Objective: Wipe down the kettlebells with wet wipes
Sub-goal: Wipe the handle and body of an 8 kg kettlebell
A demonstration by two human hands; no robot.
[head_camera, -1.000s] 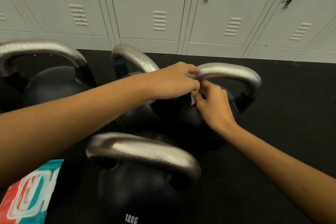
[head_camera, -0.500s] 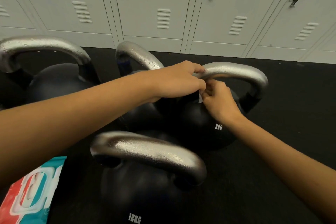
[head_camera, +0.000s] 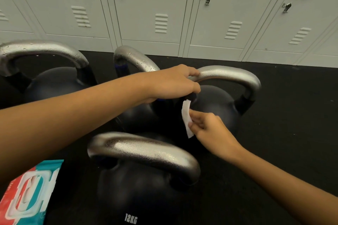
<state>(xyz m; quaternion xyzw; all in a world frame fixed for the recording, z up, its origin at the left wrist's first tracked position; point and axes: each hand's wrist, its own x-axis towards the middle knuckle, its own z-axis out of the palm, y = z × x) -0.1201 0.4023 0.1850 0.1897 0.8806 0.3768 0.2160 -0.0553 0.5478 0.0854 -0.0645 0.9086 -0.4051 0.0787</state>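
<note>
Both bare arms reach forward, the hands close together at centre.

The left hand comes in from 9 o'clock, forearm crossing the view, knuckles up, fingers curled tight around a silver handle. The right hand comes up from 4 o'clock, just below the left, thumb and fingertips pinching a white wipe.

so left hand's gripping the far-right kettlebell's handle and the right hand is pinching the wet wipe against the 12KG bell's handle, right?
Not quite. The head view shows the left hand on the far-right kettlebell's handle, but the right hand pinches the wet wipe beside that same kettlebell's black body, not against the 12KG kettlebell, whose handle sits nearer the camera, untouched.
</note>
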